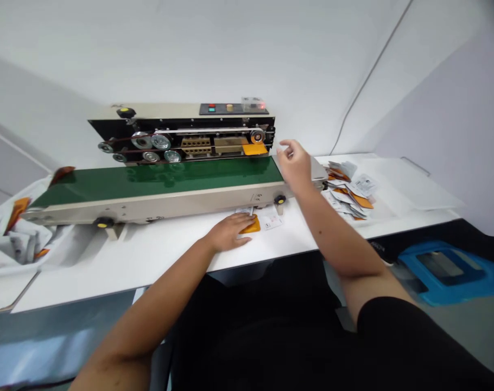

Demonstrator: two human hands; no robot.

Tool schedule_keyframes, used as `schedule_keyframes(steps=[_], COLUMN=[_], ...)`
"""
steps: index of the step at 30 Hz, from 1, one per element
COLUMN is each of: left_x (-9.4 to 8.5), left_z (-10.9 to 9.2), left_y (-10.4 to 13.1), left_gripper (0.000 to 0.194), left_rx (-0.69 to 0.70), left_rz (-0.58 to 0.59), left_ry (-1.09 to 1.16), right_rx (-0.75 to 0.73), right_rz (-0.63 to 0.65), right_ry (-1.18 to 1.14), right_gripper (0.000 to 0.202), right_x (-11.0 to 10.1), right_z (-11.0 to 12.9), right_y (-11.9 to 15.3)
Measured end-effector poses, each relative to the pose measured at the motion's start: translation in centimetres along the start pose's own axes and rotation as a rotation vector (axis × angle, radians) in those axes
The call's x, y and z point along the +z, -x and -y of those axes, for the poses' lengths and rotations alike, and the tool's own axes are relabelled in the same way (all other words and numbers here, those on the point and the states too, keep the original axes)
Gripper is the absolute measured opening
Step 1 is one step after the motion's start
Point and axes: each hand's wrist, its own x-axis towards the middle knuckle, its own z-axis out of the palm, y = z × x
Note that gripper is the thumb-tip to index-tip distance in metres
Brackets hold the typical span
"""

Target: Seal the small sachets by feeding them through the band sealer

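My left hand (232,232) lies over an orange packet (252,225) on the white table, its thumb apart from the fingers. A white packet (271,219) is just right of it. My right hand (294,161) is raised at the right end of the sealing machine's green belt (202,178), fingers bent and apart, with nothing seen between them. Another orange packet (254,149) sticks out of the rollers of the sealing machine (165,115), above the belt and left of my right hand.
Several packets (348,190) are piled at the right, beside a translucent tray (418,187). A white bin (63,247) with more packets stands at the left end of the belt. A blue plastic stool (481,279) is at the lower right.
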Motion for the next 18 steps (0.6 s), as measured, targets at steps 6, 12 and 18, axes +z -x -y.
schedule_keyframes(steps=[6, 12, 18], left_x=[0.2, -0.2, -0.2], left_z=[0.3, 0.8, 0.0], left_y=[0.2, 0.8, 0.8], left_gripper=[0.039, 0.045, 0.046], left_rx=[0.033, -0.110, -0.266], left_rz=[-0.134, -0.443, -0.411], left_ry=[-0.060, -0.145, 0.032], right_rx=[0.031, 0.103, 0.037], right_rz=[0.309, 0.366, 0.554], right_ry=[-0.203, -0.225, -0.239], right_gripper=[0.023, 0.029, 0.032], right_x=[1.5, 2.3, 2.5], right_z=[-3.1, -5.9, -4.9], right_y=[15.1, 18.7, 17.9])
